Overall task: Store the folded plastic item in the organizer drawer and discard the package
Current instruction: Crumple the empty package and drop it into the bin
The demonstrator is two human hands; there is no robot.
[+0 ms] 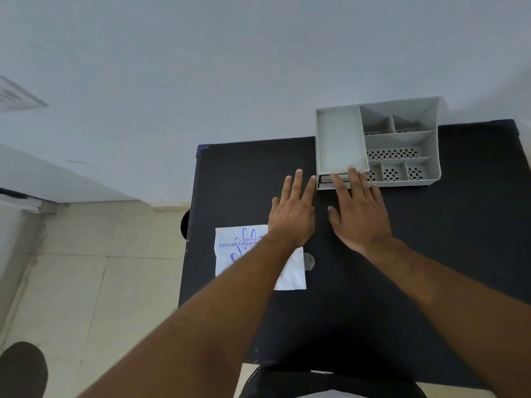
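A grey organizer (342, 139) with several compartments stands at the far side of the black table (431, 254). Its drawer front (326, 178) shows as a dark strip at the lower left of the organizer. My right hand (359, 214) lies flat with fingers spread, its fingertips touching the drawer front. My left hand (293, 211) is flat and open just left of it, fingertips near the organizer's left corner, holding nothing. A white package (230, 254) with blue print lies under my left forearm. A small clear plastic piece (309, 261) lies beside the package.
The table's left edge drops to a tiled floor (100, 268). A dark round object (185, 225) sits just off the table's left edge. A wall runs behind the organizer. A dark chair seat (316, 383) is at the near edge.
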